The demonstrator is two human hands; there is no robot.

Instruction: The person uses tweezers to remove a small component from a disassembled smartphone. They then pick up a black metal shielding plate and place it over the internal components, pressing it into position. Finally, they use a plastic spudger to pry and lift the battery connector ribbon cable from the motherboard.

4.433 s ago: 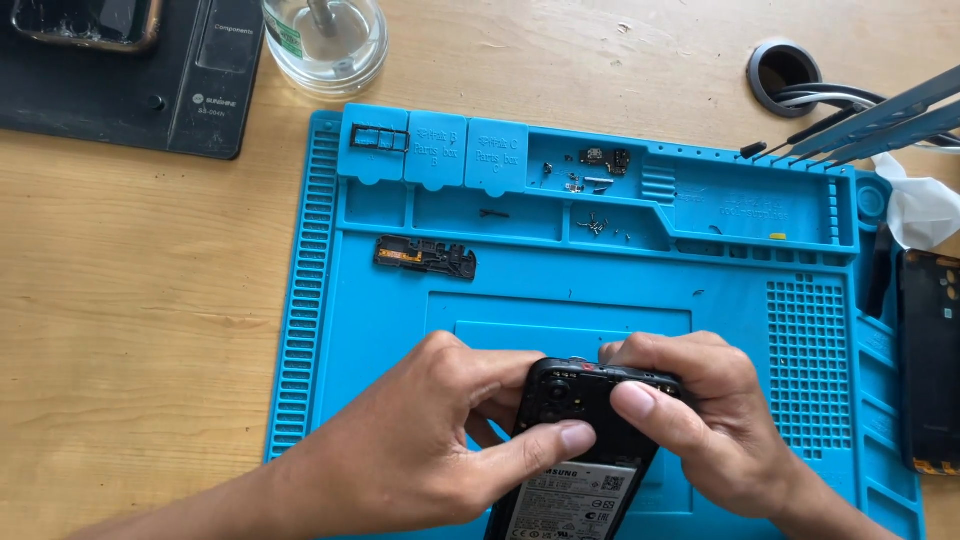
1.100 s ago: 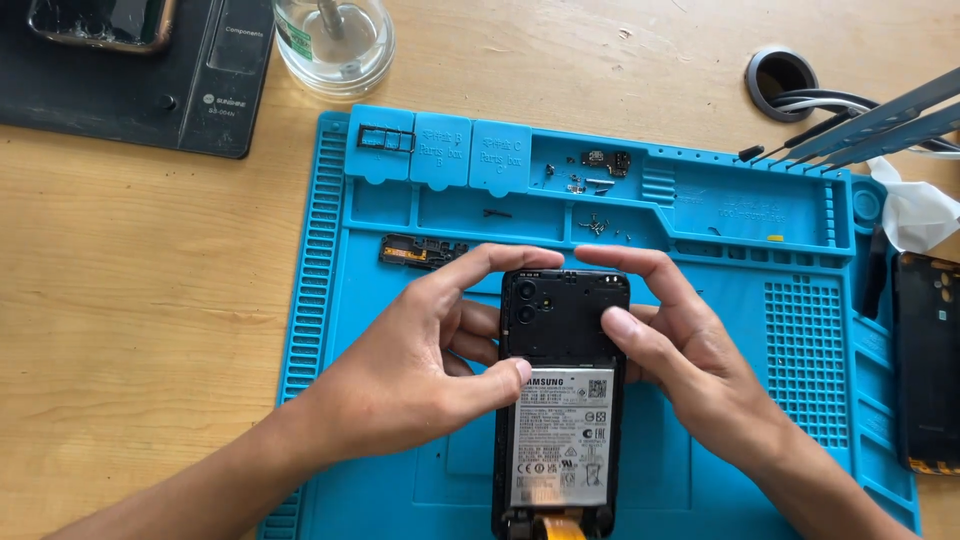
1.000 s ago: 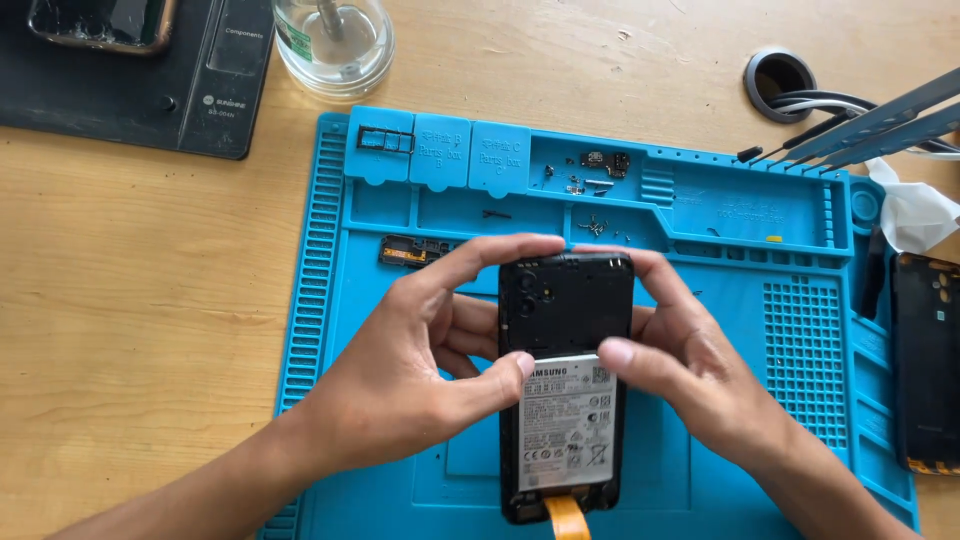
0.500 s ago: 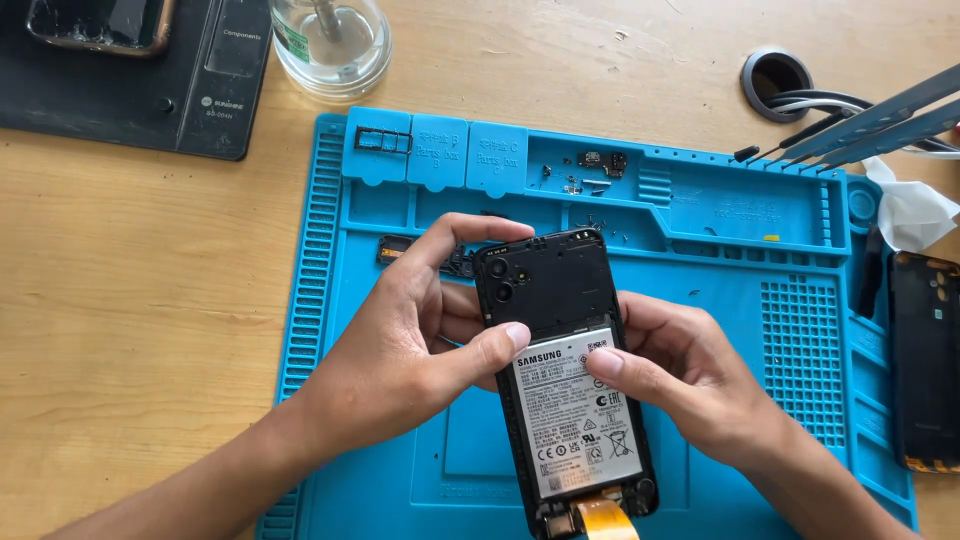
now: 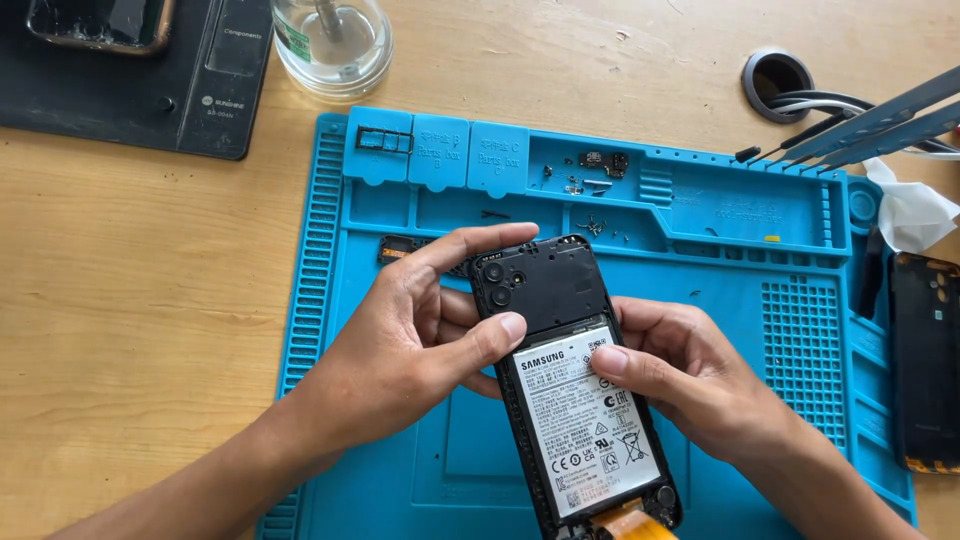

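Over the blue mat (image 5: 800, 330), left hand (image 5: 400, 345) and right hand (image 5: 690, 380) are gripping the opened phone (image 5: 575, 380) by its edges; likely light, stiff, fragile at the exposed battery (image 5: 590, 420)

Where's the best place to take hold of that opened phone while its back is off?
Probably by its long side edges, coming in from left and right. The opened phone lies face down with its battery and an orange flex cable exposed, so the frame is the safe part. The left hand and right hand already flank it that way, thumbs resting on top.
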